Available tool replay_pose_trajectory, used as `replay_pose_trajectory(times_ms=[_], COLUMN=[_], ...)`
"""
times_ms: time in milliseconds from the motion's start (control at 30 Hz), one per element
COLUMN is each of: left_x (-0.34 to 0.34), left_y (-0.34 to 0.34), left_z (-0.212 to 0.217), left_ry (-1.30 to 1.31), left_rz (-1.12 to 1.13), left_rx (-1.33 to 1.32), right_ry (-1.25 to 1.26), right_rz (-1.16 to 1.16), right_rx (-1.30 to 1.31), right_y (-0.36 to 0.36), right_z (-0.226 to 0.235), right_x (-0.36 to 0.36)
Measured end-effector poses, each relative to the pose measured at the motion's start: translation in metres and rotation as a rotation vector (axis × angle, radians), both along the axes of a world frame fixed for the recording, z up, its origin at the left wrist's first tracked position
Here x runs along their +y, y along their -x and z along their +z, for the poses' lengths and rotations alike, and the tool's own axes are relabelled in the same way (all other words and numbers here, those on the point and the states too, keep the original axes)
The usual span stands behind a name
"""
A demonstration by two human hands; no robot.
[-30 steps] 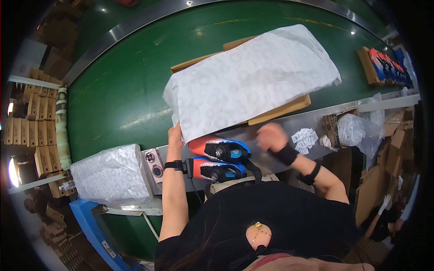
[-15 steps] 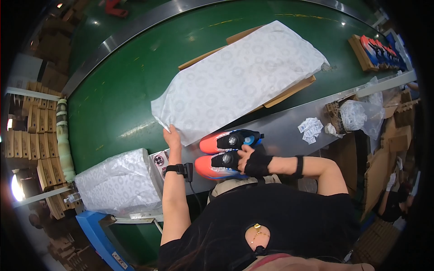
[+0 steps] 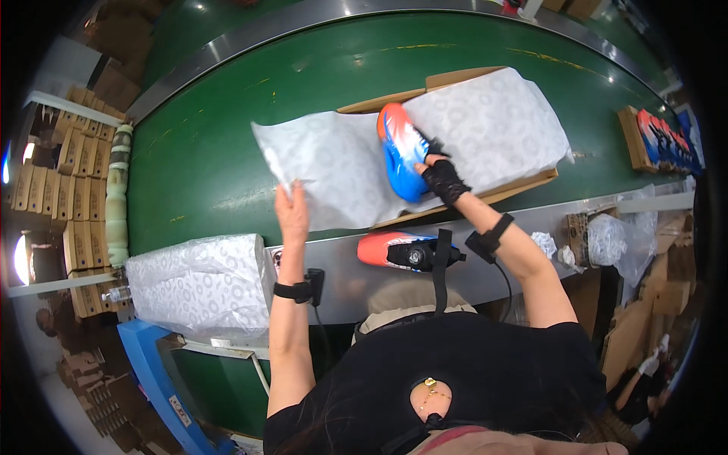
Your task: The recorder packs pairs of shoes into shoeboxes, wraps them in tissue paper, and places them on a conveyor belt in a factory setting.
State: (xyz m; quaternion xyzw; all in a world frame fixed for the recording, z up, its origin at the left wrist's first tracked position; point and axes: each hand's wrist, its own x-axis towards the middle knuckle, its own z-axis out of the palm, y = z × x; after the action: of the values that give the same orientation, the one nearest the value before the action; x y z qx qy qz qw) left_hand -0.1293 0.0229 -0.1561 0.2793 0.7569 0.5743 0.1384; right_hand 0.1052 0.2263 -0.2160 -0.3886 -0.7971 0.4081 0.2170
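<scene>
Cardboard shoe box on the green belt, lined with white tissue paper. Right hand, fingers curled, grips a blue-and-orange shoe inside it. Left hand pinches the paper's edge. Second shoe lies on the metal ledge.
</scene>
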Motion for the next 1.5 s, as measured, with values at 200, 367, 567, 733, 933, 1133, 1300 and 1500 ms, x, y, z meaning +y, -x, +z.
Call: replay_pose_trajectory(times_ms=[200, 367, 567, 733, 933, 1133, 1300, 1500], left_x=[0.086, 0.111, 0.113, 0.092, 0.002, -0.034, -0.028, -0.034], left_y=[-0.090, -0.072, -0.103, -0.096, -0.131, -0.121, -0.088, -0.055], left_z=[0.016, -0.046, -0.059, -0.058, -0.009, -0.031, 0.048, 0.056], left_ry=[0.050, 0.198, 1.080, 0.851, 0.589, 0.260, 0.036, -0.113], left_rz=[-0.528, -0.681, -1.153, -0.788, -0.936, -0.742, -0.536, -0.429], left_rx=[0.032, -0.476, 0.801, 0.730, 0.128, -0.060, -0.488, -0.472], right_ry=[0.115, -0.635, -0.391, -0.479, 0.614, 1.251, 0.648, 0.180], right_rz=[0.452, 0.321, 0.251, 0.148, 0.085, 0.206, 0.101, 1.017], right_rx=[0.075, -0.723, -0.738, 0.080, -0.143, -0.113, 0.253, 0.297], right_y=[0.053, -0.009, -0.102, -0.137, -0.165, -0.100, -0.068, -0.054], right_z=[-0.072, 0.010, 0.040, 0.065, -0.012, 0.000, 0.140, 0.202], right_x=[-0.052, -0.032, 0.005, -0.031, -0.081, -0.070, -0.073, -0.124])
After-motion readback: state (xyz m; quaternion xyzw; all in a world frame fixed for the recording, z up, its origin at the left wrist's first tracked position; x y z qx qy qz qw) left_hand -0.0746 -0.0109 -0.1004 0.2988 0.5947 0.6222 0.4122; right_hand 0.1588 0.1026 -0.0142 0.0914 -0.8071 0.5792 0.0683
